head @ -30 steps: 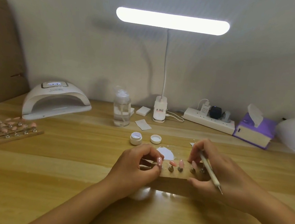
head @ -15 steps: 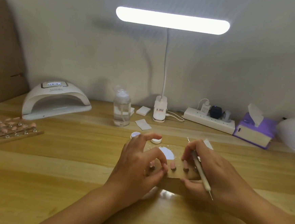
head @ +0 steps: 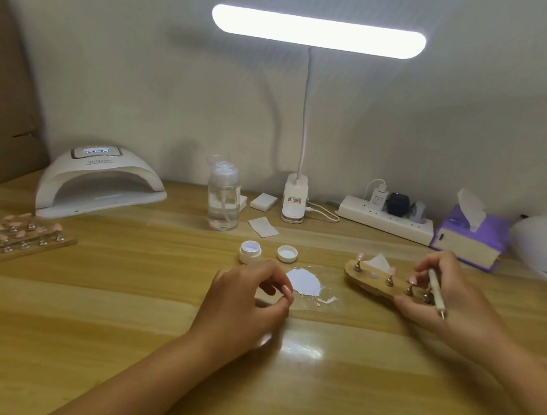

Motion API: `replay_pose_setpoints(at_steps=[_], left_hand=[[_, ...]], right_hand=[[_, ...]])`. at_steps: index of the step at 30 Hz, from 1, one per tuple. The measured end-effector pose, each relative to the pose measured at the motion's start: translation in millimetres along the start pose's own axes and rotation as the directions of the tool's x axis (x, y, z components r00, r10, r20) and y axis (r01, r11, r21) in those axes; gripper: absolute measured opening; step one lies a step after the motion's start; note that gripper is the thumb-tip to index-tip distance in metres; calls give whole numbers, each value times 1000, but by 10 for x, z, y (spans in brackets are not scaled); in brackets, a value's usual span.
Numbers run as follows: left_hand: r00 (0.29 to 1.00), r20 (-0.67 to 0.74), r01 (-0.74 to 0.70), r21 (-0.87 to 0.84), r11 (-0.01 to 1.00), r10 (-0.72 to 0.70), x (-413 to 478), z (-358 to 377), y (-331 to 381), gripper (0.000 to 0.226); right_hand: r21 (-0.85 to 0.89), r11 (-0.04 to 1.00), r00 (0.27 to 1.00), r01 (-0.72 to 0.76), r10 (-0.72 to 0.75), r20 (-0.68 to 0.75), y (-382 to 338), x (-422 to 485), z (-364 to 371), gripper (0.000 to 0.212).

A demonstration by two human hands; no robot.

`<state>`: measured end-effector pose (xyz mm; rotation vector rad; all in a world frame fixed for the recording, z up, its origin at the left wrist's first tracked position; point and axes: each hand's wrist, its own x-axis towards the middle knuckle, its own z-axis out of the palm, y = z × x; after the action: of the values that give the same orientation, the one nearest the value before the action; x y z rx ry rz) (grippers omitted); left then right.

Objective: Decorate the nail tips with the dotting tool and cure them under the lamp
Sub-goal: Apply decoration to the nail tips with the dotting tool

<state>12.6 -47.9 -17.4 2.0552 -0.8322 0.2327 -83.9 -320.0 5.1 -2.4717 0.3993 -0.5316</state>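
The right hand (head: 447, 306) grips the right end of the oval wooden nail-tip stand (head: 371, 282) and the white pen-shaped dotting tool (head: 435, 290), right of the white paste patch (head: 304, 280) on the wooden desk (head: 128, 294), while the left hand (head: 242, 300) rests curled beside that patch, contents indeterminable.

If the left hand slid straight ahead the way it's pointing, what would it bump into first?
Most likely the white blob on the table, just past the curled fingers of the left hand. Depth is hard to judge, so the hand might pass above it.
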Motion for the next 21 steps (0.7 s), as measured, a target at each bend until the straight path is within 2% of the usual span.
replay_pose_setpoints(at_steps=[3,9,11,13,15,16,18,21], left_hand=[[996,9,94,-78,993,-93,18,-9,-46,18],[987,-54,146,-96,985,-152,59,-52,-101,17],[981,-36,187,-77,979,-190,84,-97,-137,14],[974,19,226,-36,974,-225,101,-124,-166,9],[970,67,234,18,972,-234,109,-126,-173,5],[969,81,231,47,972,-234,112,-120,-168,5],[969,94,222,74,972,-229,124,-110,-163,6],[962,148,224,46,973,-229,138,-130,-183,12]], right_hand=[[-45,998,998,-43,41,-39,56,37,64,49],[-34,996,997,-78,78,-14,113,64,105,51],[-18,996,995,-92,91,-43,77,65,93,52],[48,998,981,-29,38,-190,24,44,90,44],[124,986,919,112,-55,-389,-106,0,118,28],[173,971,893,168,-76,-444,-191,-29,148,25],[302,929,898,215,-66,-436,-387,-69,264,27],[467,863,936,195,-20,-353,-584,-108,491,13]])
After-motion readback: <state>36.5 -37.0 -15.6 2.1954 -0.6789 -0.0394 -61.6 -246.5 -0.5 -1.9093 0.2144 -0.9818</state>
